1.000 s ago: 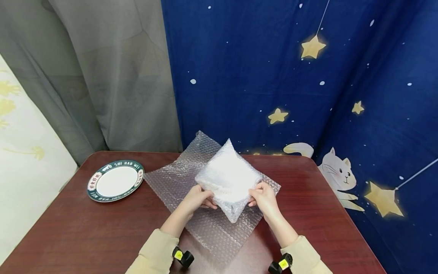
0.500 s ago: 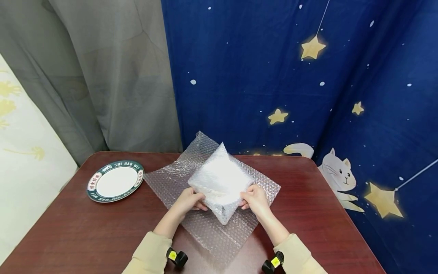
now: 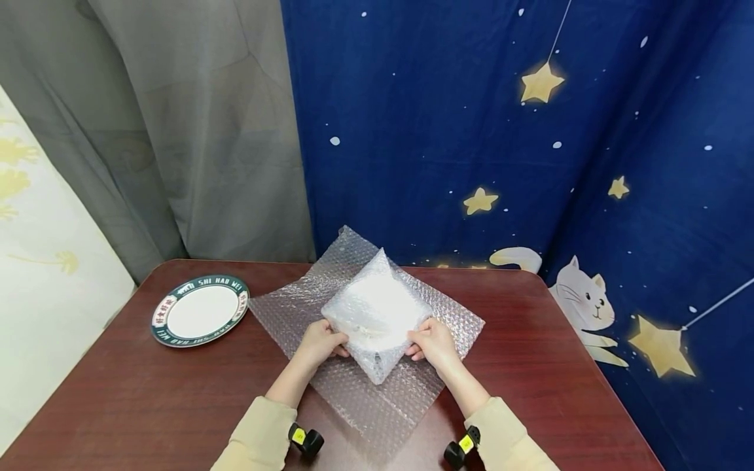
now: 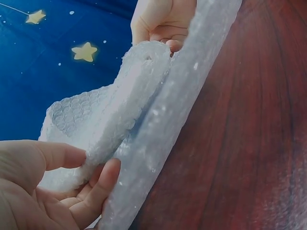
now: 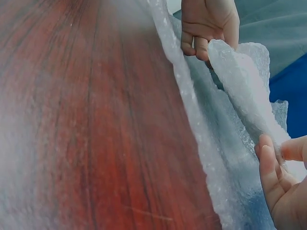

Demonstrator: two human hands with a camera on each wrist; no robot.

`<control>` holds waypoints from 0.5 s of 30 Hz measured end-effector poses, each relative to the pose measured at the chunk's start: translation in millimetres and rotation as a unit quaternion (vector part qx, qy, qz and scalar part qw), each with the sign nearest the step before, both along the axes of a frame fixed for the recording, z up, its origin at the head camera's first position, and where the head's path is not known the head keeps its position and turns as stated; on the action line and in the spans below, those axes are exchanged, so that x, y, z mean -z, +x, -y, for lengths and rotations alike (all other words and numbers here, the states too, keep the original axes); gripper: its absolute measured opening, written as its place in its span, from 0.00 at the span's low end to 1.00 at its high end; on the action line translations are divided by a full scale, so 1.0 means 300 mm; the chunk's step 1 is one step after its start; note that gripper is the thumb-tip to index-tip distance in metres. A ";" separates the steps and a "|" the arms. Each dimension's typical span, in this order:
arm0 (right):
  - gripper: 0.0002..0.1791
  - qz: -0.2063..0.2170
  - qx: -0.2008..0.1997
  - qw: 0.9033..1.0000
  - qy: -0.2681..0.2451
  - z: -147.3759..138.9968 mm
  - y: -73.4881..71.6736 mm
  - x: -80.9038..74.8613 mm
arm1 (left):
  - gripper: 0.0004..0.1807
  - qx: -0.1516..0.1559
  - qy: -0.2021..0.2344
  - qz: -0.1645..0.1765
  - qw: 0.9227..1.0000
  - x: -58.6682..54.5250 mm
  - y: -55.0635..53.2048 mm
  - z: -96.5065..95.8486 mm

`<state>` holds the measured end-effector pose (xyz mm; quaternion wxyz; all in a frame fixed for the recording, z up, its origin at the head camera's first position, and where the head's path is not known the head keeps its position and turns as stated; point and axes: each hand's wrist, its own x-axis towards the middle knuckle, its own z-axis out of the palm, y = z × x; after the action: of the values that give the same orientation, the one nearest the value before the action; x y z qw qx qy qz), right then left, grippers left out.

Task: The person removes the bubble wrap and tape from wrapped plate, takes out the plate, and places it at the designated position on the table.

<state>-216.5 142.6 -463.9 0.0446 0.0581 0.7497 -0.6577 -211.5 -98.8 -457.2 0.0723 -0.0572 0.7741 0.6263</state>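
A white bubble-wrapped packet (image 3: 377, 307) is held by both hands, its corners pointing away and toward the person. Whatever lies inside is hidden by the wrap. My left hand (image 3: 321, 341) pinches its near left edge, thumb on top and fingers underneath. At the near right edge my right hand (image 3: 434, 340) grips it the same way. Beneath spreads a larger clear bubble wrap sheet (image 3: 377, 409) on the table. Both wrist views show the packet (image 4: 108, 122) raised above the sheet (image 4: 158, 139), with a gap under its near edge.
An oval plate (image 3: 203, 313) with a green lettered rim lies to the left on the dark red wooden table (image 3: 542, 366). Grey curtain (image 3: 224, 131) and blue star-patterned curtain (image 3: 412, 131) hang behind the table's far edge.
Both hands have moved the packet left and slightly toward the person, mostly in the first half second. The sheet and the plate stay where they were.
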 end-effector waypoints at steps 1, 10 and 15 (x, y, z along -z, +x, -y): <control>0.10 0.000 0.001 1.000 0.005 0.000 -0.001 0.005 | 0.05 0.000 -0.003 0.001 1.000 0.004 -0.001 -0.001; 0.10 0.003 -0.001 1.000 0.009 -0.016 -0.006 0.035 | 0.07 0.001 0.005 0.002 1.000 0.024 -0.003 -0.016; 0.10 0.009 0.002 1.000 0.014 -0.025 -0.009 0.038 | 0.09 0.003 0.004 0.006 1.000 0.023 -0.005 -0.025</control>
<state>-219.1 150.0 -475.3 0.0489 0.0658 0.7583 -0.6468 -213.0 -91.4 -464.2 0.0790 -0.0585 0.7715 0.6286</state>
